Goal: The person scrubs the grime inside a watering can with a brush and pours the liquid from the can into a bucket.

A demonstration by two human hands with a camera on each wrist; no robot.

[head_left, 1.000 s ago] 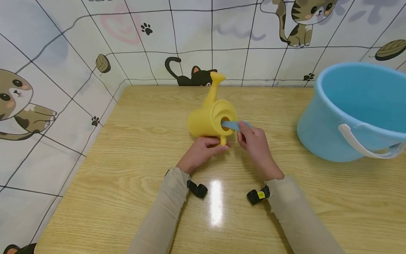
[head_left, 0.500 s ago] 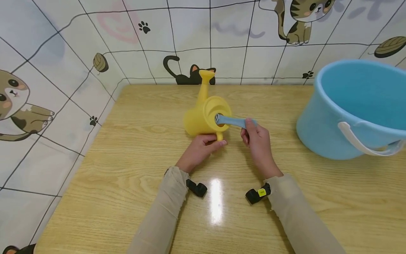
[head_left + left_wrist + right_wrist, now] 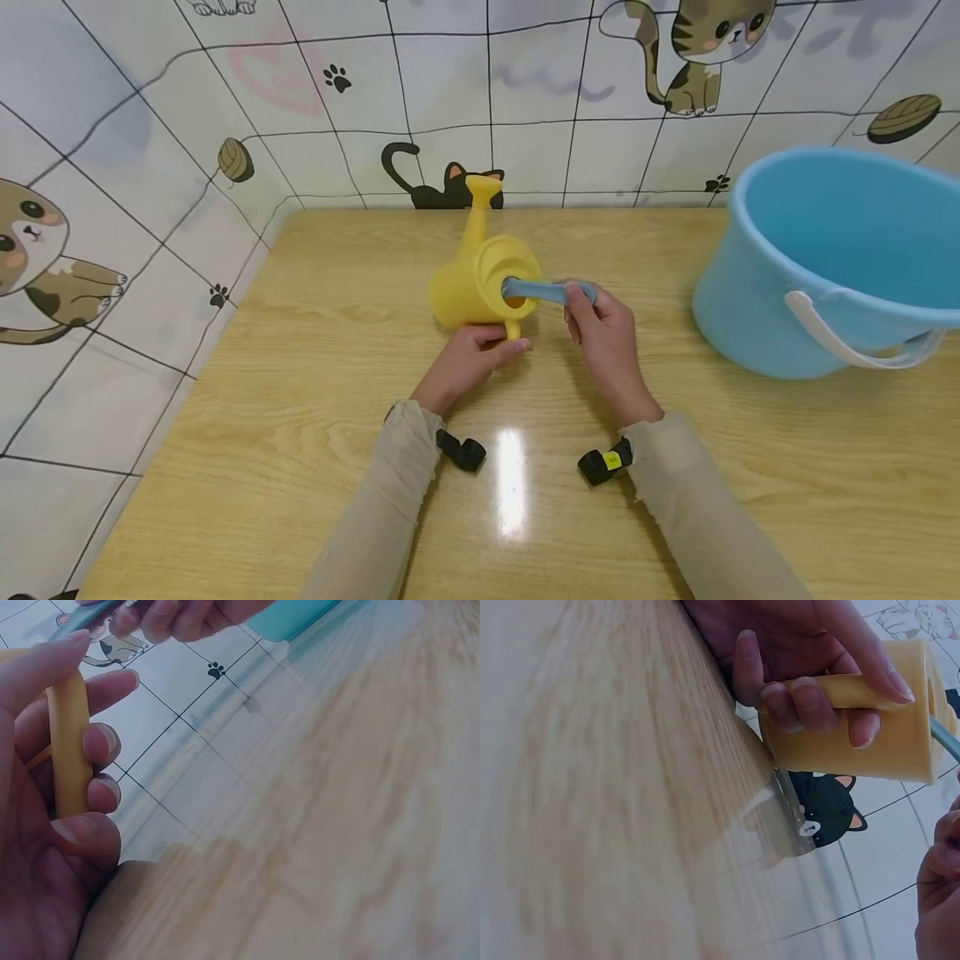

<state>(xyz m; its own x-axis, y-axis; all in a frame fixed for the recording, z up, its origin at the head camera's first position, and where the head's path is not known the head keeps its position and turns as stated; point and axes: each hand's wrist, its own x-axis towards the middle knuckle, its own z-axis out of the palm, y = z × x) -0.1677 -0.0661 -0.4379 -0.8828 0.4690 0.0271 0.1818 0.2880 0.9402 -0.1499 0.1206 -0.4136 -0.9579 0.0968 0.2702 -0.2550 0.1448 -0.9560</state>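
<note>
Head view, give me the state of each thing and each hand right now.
Watering can: tilted, opening facing up and toward the right hand.
Left hand: fingers curled round the can's handle.
Right hand: pinching the blue stick.
Blue stick: one end at the can's opening, the other held.
Bucket: upright on the table, open-topped.
Bucket handle: folded down.

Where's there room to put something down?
The table is bare between the watering can and the left wall, and between the right hand and blue bucket. It's crowded at the can: the left hand grips it and a blue-handled tool pokes in.
</note>
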